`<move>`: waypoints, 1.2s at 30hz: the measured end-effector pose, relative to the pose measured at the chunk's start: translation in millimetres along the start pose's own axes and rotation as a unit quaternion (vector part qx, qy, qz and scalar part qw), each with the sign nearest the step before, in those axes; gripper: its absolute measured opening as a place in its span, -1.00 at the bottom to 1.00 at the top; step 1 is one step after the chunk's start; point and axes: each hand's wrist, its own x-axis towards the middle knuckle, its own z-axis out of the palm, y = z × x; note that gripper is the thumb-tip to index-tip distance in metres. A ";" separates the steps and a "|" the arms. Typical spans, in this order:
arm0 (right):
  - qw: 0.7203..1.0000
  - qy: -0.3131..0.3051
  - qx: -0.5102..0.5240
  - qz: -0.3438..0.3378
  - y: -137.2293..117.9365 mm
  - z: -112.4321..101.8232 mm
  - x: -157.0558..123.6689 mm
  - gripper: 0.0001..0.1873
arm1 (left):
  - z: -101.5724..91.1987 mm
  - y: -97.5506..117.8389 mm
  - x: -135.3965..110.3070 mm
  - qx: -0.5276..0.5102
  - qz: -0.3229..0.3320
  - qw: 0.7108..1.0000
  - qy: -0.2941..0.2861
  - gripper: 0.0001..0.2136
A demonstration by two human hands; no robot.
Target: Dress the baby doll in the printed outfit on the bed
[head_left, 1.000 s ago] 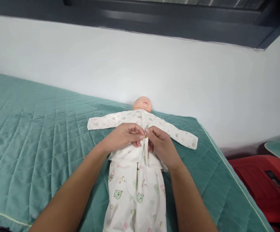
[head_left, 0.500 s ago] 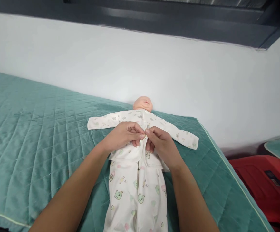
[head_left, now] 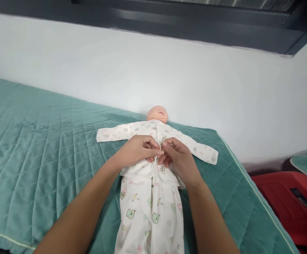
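Observation:
A baby doll (head_left: 157, 114) lies on its back, head toward the wall. It wears a white baby jacket (head_left: 142, 170) with small animal prints, its sleeves spread to both sides, and matching white pants (head_left: 150, 218). At the jacket's front opening, mid-chest, my left hand (head_left: 144, 150) pinches one edge of the fabric between thumb and fingers. Close against it, my right hand (head_left: 176, 155) pinches the other edge. The fingertips of both hands nearly meet. Any fastener between them is hidden by the fingers. Below the hands the jacket's two front edges hang side by side.
A green quilted cover (head_left: 49, 158) lies under the doll, its pale-piped edge running down the right side. Behind stands a white wall (head_left: 116, 67) beneath a dark window frame (head_left: 169, 21). A red plastic object (head_left: 285, 201) with a dark label is at the lower right.
My left thumb has slid slightly right across the jacket opening, toward the right hand. The right fingers have shifted a little, and the front edges below have drawn closer together.

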 end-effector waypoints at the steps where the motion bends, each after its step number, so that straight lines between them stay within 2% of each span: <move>1: 1.000 0.006 0.002 -0.001 0.2 0.6 0.0 -0.76 | 0.9 0.8 -0.8 0.016 0.000 1.000 0.005 -0.82; 4: 1.000 0.014 0.006 -0.004 1.3 1.9 0.1 -0.75 | 3.1 0.9 -2.1 0.065 0.001 0.998 0.027 -0.92; 6: 1.000 0.014 0.006 -0.003 2.1 2.0 0.0 -0.75 | 3.4 -0.6 -1.7 0.074 -0.004 0.997 0.032 -0.92; 13: 1.000 0.011 -0.003 -0.005 2.9 0.8 -1.1 -0.76 | -0.8 -3.8 -0.3 0.041 -0.020 0.999 0.019 -0.84; 23: 1.000 -0.001 -0.019 -0.012 -0.4 2.5 -2.2 -0.75 | 0.7 -4.0 2.0 -0.029 0.017 0.999 0.005 -0.79; 30: 0.999 -0.004 -0.028 -0.019 -0.6 2.3 -3.0 -0.75 | -0.2 -1.8 0.8 -0.050 0.000 0.999 -0.002 -0.81; 36: 0.999 0.000 -0.031 -0.019 -1.0 0.8 -4.8 -0.76 | 0.9 0.4 0.8 -0.067 0.013 0.998 -0.008 -0.85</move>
